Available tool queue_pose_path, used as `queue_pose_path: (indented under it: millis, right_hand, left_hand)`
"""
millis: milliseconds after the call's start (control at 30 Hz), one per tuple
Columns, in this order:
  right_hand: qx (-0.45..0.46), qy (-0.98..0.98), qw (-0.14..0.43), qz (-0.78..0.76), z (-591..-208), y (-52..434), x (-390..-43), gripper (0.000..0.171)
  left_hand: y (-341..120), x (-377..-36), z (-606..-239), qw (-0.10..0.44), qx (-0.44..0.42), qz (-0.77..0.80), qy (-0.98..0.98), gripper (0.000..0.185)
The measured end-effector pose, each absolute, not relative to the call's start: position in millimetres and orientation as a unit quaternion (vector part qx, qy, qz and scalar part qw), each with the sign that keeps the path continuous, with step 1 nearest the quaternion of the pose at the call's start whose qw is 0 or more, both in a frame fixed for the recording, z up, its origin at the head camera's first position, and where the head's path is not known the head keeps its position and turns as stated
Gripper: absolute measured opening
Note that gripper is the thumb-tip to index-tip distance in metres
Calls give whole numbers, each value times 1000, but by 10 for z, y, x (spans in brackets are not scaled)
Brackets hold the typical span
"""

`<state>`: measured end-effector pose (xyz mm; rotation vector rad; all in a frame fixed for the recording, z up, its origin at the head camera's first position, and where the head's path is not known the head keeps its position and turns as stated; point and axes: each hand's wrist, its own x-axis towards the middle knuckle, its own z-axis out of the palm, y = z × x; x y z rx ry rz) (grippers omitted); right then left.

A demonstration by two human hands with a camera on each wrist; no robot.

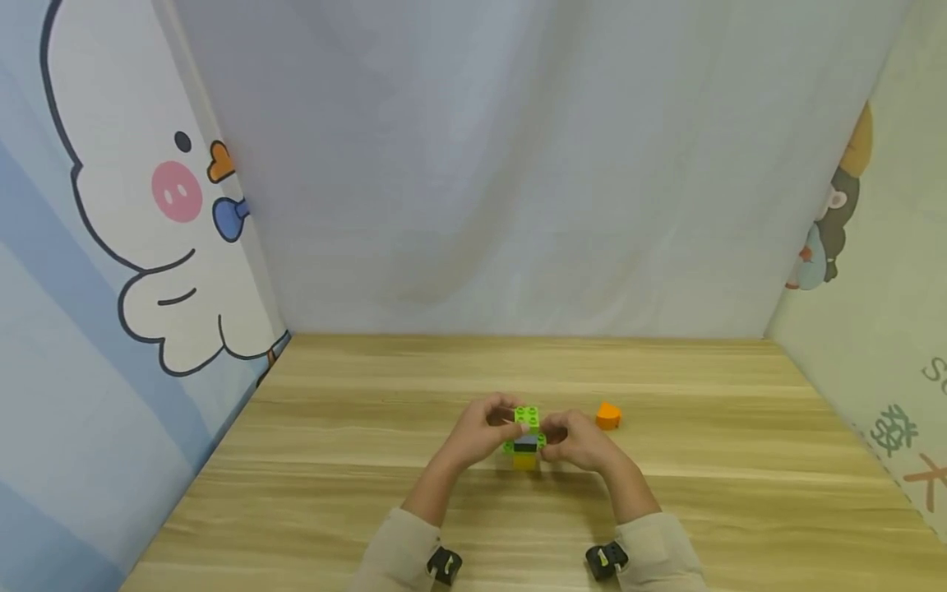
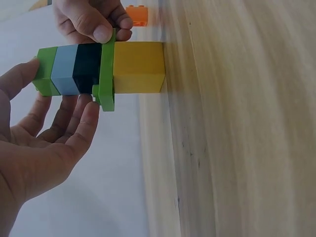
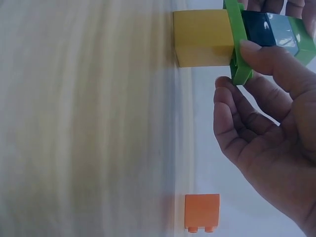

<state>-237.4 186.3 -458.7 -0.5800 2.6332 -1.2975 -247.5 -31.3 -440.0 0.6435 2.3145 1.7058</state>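
Observation:
A small tower of toy bricks stands upright on the table between the two hands. At its base is a yellow brick [image 2: 138,67], and over that lies a wider green plate [image 2: 107,76]. Above come a dark brick [image 2: 87,64], a light blue brick [image 2: 64,70] and a green brick [image 1: 527,418] with studs on top. The left hand [image 1: 477,432] holds the upper bricks, its thumb on the top green brick and its fingers round behind. From the other side the right hand [image 1: 584,442] pinches the end of the green plate, thumb in front.
An orange brick [image 1: 608,416] lies on the wooden table [image 1: 370,395], just right of the right hand. A pale curtain [image 1: 473,205] hangs behind the table's far edge. Printed panels with cartoon figures flank both sides.

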Motion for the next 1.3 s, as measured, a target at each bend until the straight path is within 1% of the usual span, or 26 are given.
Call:
queue_pose_path:
  millis: [233,500,800,1000,1300]
  right_hand:
    - [-192,872,97,-440,-4598,1885,-2379,27]
    - [-193,876,89,-432,-4577,1865,-2371,28]
    - [-187,878,85,-433,-4562,1850,-2376,33]
    - [-187,877,89,-434,-4567,1853,-2376,30]
    - [-187,876,87,-437,-4579,1849,-2405,33]
  left_hand:
    - [-327,-2497,-4416,115,229,566,784,37]
    - [-423,-2519,-4400,122,227,564,784,50]
    - [-482,-2536,-4481,120,232,551,793,49]
    - [-511,-2564,-4567,131,228,549,793,51]
    - [-547,-2609,-4631,152,232,547,790,50]
